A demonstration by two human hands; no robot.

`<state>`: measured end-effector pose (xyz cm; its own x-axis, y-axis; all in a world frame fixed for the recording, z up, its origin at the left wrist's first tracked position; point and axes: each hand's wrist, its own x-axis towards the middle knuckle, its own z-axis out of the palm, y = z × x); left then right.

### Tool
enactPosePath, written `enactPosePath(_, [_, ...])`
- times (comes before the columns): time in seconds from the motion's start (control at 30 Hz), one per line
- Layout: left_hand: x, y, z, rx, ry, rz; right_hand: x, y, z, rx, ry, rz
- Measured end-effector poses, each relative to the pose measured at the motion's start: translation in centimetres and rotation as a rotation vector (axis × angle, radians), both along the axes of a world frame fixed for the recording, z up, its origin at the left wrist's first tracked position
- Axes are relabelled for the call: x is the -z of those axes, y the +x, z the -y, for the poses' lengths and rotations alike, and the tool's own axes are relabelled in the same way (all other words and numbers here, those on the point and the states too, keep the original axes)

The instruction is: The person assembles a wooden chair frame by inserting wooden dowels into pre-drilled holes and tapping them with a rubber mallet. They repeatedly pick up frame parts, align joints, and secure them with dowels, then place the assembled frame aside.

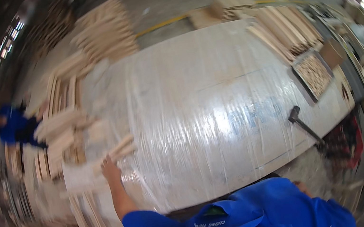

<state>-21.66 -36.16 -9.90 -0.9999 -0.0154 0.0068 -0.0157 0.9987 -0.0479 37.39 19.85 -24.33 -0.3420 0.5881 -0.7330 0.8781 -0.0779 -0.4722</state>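
My left hand [110, 166] reaches out over the left edge of a large plastic-covered table [187, 88]. Its fingers are curled over the near end of a few short pale wooden strips [123, 147], slightly blurred. Of my right arm, only a small patch of skin shows beside the blue shirt; the fingers there are hidden. A black mallet [307, 125] lies near the table's right front edge, its head pointing away from me. Beyond it sits a grey tray [309, 88] full of small wooden pieces.
Long wooden slats [290, 28] lie at the far right, next to a cardboard box [333, 53]. Stacked wood pieces [105, 27] rise beyond the table's far left corner. Wooden frames [63, 95] and loose boards crowd the left side, where a person in blue [17, 124] stands.
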Motion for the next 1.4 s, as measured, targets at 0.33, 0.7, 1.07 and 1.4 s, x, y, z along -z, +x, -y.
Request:
enactPosePath(0.33, [2.5, -4.7, -5.4, 0.672, -0.21, 0.217, -1.8, -6.4, -2.3, 0.06, 0.403, -0.122])
enactPosePath(0.7, [9.5, 1.6, -27.3, 1.111, 0.276, 0.239, -3.3, -0.8, 1.8, 0.263, 0.278, 0.016])
enactPosePath(1.07, [8.5, 16.9, -52.1, 1.16, 0.229, 0.318, -2.5, 3.5, -14.7, 0.256, 0.345, -0.24])
enactPosePath(1.4, [10.0, 23.1, -61.3, 0.837, 0.262, 0.258, -6.6, -8.1, -44.1, 0.019, 0.641, -0.51])
